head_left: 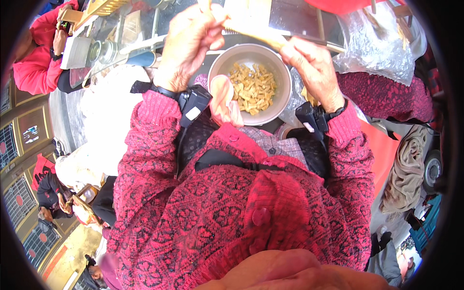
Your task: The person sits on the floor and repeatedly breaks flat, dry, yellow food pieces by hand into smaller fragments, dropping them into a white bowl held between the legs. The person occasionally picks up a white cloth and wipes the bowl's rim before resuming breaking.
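Note:
A long pale yellow strip (252,31) stretches between my raised hands above the glass table top. My left hand (193,41) has its fingers closed on the strip's left part near the top of the view. My right hand (311,65) pinches its right end. Below and between them is a round metal bowl (280,101) holding many small yellow-tan broken pieces (253,87). A crumpled pink cloth (224,99) hangs over the bowl's left rim. A plastic bag with more tan pieces (307,94) lies right of the bowl, partly hidden by my right wrist.
A glass table (299,17) bears containers at left and a crumpled plastic bag (374,48) at right. Co-workers sit at upper left (38,72) and lower left (53,191). White covering (101,116) lies left; a brown blanket (403,169) lies right, beside a wheel (432,171).

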Motion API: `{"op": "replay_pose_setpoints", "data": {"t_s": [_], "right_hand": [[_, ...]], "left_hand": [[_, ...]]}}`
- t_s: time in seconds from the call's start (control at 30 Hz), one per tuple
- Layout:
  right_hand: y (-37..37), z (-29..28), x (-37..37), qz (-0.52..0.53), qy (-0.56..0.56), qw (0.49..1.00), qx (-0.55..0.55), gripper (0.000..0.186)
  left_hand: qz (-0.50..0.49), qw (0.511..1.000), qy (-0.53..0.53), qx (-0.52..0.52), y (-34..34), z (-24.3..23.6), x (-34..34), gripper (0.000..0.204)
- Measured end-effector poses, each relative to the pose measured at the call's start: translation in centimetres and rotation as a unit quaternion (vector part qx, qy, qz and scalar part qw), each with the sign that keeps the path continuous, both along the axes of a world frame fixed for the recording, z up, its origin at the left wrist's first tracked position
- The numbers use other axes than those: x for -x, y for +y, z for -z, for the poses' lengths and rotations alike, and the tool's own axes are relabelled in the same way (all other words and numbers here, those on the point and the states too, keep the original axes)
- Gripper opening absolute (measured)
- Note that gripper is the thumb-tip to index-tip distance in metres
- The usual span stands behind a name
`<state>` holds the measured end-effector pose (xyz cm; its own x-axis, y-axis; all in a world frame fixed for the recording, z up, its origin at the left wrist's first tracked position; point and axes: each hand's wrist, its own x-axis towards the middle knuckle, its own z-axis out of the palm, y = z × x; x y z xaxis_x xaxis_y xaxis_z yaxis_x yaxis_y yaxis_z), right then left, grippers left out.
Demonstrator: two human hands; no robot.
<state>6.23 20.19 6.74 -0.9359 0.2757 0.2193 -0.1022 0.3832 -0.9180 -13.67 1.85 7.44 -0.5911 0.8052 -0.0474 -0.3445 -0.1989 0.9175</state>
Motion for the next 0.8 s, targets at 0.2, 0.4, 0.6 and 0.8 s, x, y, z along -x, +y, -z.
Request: {"op": "replay_pose_setpoints", "data": {"t_s": [0.2, 0.4, 0.6, 0.8], "right_hand": [[4.1, -2.6, 4.5, 0.093, 0.049, 0.985, -0.134, 0.03], [3.8, -1.0, 5.0, 0.176, -0.006, 0.944, -0.278, 0.039], [2.2, 1.0, -1.1, 0.139, 0.021, 0.988, -0.071, 0.035], [2.5, 3.8, -3.4, 0.173, -0.016, 0.982, 0.072, 0.027]], "left_hand": [[-0.113, 0.982, 0.152, 0.006, 4.8, -1.4, 3.3, 0.014], [-0.271, 0.744, 0.604, 0.089, 5.8, 0.3, 5.9, 0.012], [-0.03, 0.916, 0.354, 0.187, -0.4, 1.5, 0.0, 0.018], [0.095, 0.797, 0.514, 0.304, -0.2, 7.9, -4.8, 0.047]]}}
